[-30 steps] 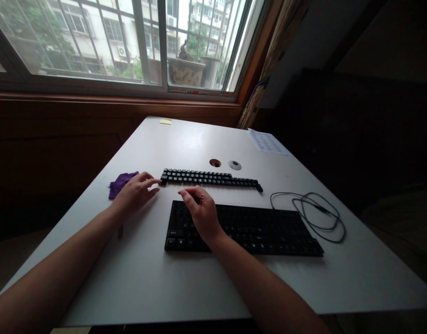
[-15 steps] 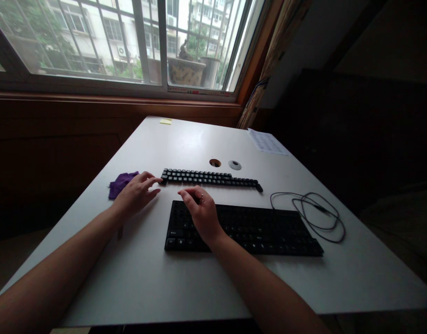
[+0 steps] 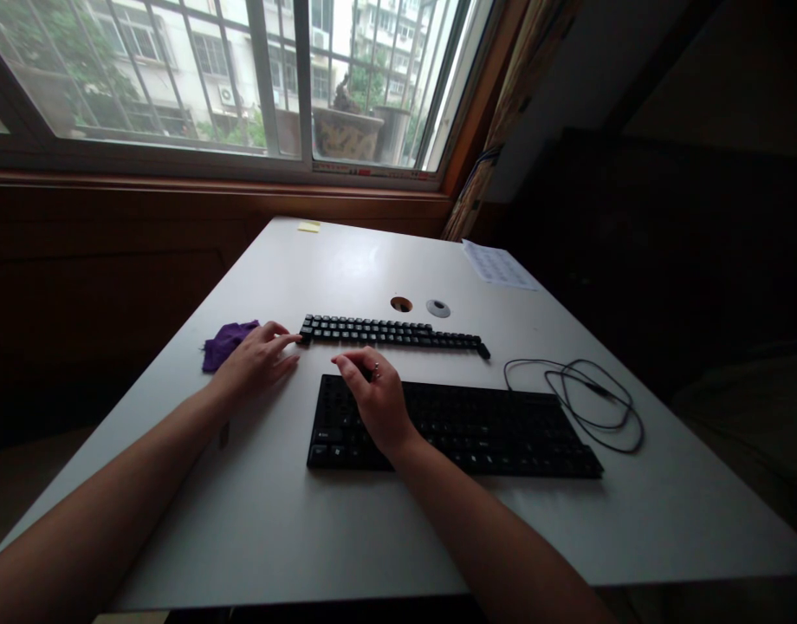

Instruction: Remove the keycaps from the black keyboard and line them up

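My left hand (image 3: 259,355) is open, its index fingertip touching the left end of the rows of loose black keycaps (image 3: 372,329) lined up on the table. Under the left hand's wrist side lies a crumpled purple cloth (image 3: 226,344). My right hand (image 3: 376,390) is closed, thumb and fingers drawn together above the left part of a black keyboard (image 3: 502,433). Whatever may be between those fingertips is too small to make out. Toward its upper left, the keyboard seems to have bare spots without caps, partly covered by the right hand.
A coiled black cable (image 3: 623,425) lies right of the keyboard. Behind the keycaps are a round hole (image 3: 402,305) in the white table (image 3: 275,537) and its grey cover (image 3: 438,308). Printed paper (image 3: 501,264) and a yellow note (image 3: 309,227) rest near the far edge, below a window.
The left thumb has shifted very slightly. Otherwise both hands, the keycaps and the keyboard stay where they were.
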